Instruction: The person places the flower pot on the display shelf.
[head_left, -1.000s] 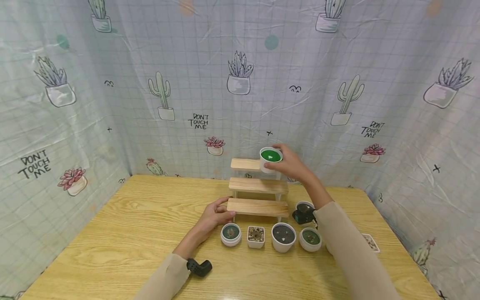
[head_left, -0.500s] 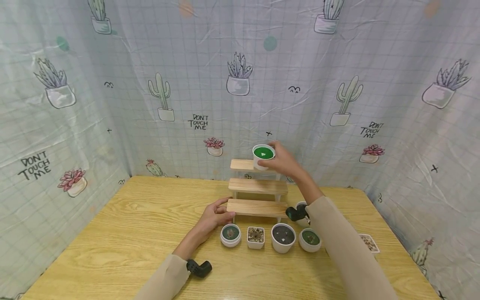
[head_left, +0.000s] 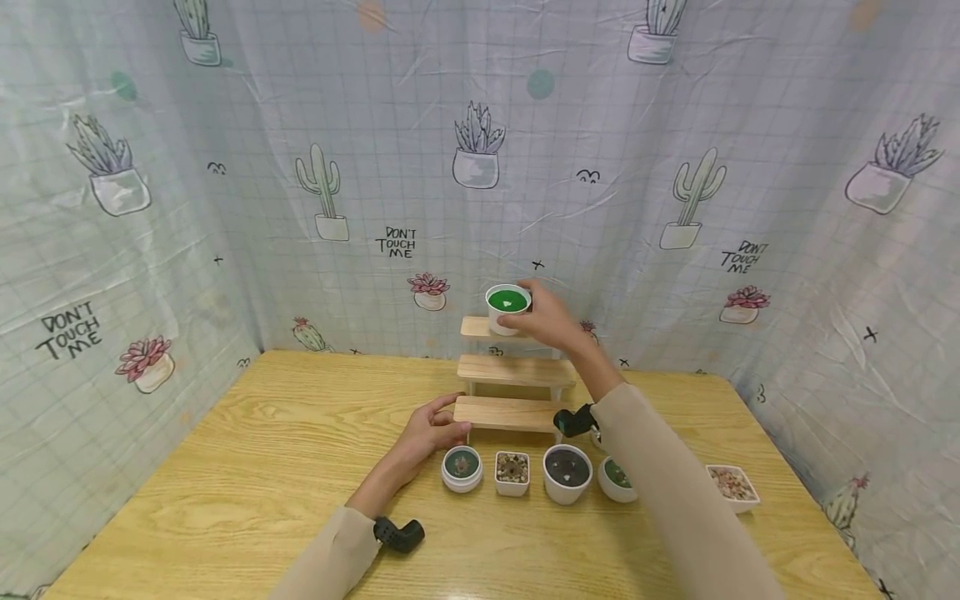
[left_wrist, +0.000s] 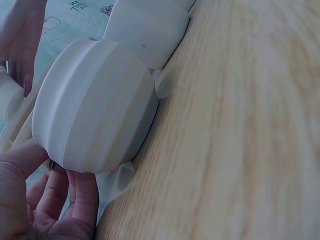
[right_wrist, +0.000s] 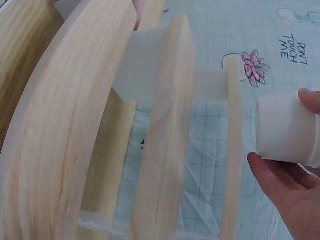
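Note:
My right hand grips a white round pot with a green top, thumb in front and fingers behind. The pot is upright over the left half of the top step of a three-step wooden stand; in the right wrist view a gap shows between pot base and top step. My left hand holds the left end of the lowest step, thumb at its front edge. Just in front of that hand stands a ribbed white pot with a dark green top.
Along the stand's front are a square pot with pebbles, a dark-filled pot and a round pot partly behind the right sleeve. Another pot is mostly hidden there. A pebble-filled square pot stands farther right. A patterned curtain hangs behind.
My right hand has carried the green-topped pot leftward above the top step, from its right side to its left half. The left hand has stayed on the stand.

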